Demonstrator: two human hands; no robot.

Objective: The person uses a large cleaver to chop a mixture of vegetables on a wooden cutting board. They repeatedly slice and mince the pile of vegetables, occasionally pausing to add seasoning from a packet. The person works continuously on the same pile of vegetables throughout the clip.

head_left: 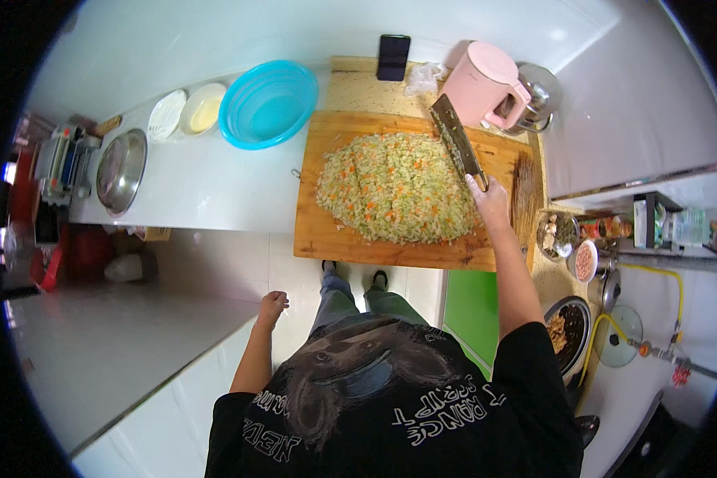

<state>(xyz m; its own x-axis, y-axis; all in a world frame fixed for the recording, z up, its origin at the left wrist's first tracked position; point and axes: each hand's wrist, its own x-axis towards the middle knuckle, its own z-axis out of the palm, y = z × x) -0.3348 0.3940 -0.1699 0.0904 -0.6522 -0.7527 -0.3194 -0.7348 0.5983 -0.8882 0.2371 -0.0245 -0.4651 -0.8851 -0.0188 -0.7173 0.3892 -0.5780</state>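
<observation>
My right hand (491,206) grips the handle of a cleaver (457,138). Bits of vegetable cling to the blade, which is tilted on edge at the right side of a wide heap of finely chopped pale green vegetable with orange flecks (397,188). Under the heap lies a thick wooden cutting board (334,248). Away from the board, my left hand (273,308) hangs beside my body with its fingers curled in and nothing seen in them.
A blue plastic basin (269,107), two pale bowls and a steel bowl (121,172) stand left of the board. Behind it are a phone (393,57) and a pink electric kettle (484,80). A straw brush (523,194) lies at its right edge, near a pot of brown food (564,334).
</observation>
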